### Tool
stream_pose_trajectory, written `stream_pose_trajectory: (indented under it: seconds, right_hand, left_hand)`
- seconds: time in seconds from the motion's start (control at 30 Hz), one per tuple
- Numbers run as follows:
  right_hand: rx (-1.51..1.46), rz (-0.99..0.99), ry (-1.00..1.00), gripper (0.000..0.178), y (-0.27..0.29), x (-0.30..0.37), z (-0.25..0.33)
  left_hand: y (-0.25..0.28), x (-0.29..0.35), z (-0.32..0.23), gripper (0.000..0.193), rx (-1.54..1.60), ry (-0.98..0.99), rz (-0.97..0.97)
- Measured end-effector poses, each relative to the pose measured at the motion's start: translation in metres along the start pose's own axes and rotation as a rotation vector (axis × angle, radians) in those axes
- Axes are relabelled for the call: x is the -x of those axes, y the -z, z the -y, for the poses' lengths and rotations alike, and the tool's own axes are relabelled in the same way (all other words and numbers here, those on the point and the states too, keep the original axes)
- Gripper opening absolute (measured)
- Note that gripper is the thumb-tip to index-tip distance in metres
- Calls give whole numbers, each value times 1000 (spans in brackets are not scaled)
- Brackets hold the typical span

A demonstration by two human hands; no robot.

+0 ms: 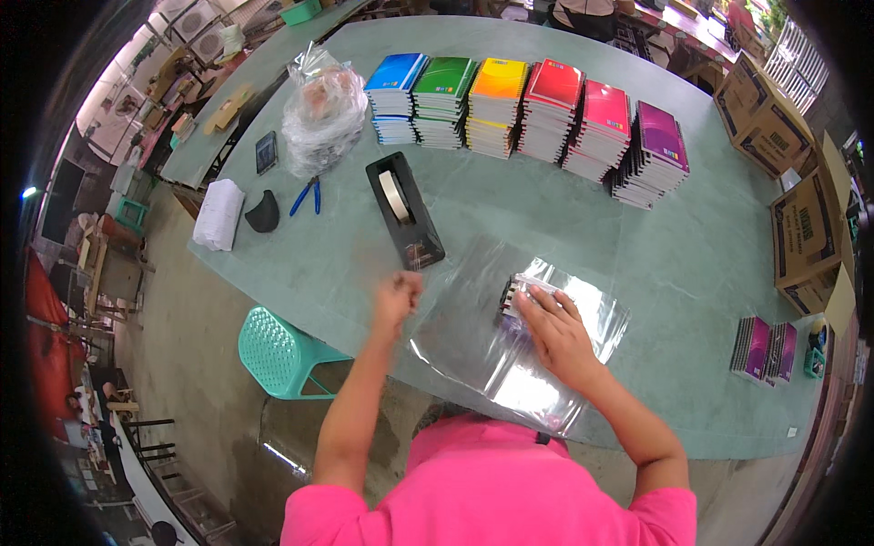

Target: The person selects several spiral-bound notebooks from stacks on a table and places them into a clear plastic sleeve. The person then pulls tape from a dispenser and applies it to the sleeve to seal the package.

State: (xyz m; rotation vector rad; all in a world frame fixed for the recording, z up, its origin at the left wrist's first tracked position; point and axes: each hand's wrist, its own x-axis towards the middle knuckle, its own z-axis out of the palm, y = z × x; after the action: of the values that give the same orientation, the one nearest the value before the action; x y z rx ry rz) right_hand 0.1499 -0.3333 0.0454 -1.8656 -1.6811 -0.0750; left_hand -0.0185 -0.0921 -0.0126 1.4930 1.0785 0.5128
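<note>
A clear plastic sheet (455,328) lies at the table's near edge, with a small spiral-bound notebook bundle (510,298) on it. My right hand (557,335) rests over the bundle, fingers stretched out and pressing down; most of the bundle is hidden beneath it. Just below the near end of the black tape dispenser (421,247), my left hand (398,298) is raised with its fingers closed and slightly blurred. Whatever they pinch, if anything, is too small to make out. A roll of tape (394,197) sits in the dispenser.
Stacks of spiral notebooks, among them blue (397,71) and purple (663,136) ones, line the far side. At left are a plastic-wrapped bundle (323,118), phone (266,153), blue pliers (309,194) and white packet (218,215). Cardboard boxes (806,238) stand right; a green stool (278,350) stands left.
</note>
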Motion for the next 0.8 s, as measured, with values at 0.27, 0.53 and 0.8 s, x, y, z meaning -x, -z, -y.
stream_pose_trajectory:
  seconds: [0.27,0.53,0.8]
  right_hand:
    - [-21,33,-13,49,-1,2,-6]
    - [-79,107,-36,62,8,2,-3]
    - [-125,85,-375,63,19,-25,-4]
  left_hand:
    - [-62,94,-63,16,263,161,361]
    - [-96,78,-9,38,-363,-299,279]
    - [-14,-33,-23,35,-455,-339,-408]
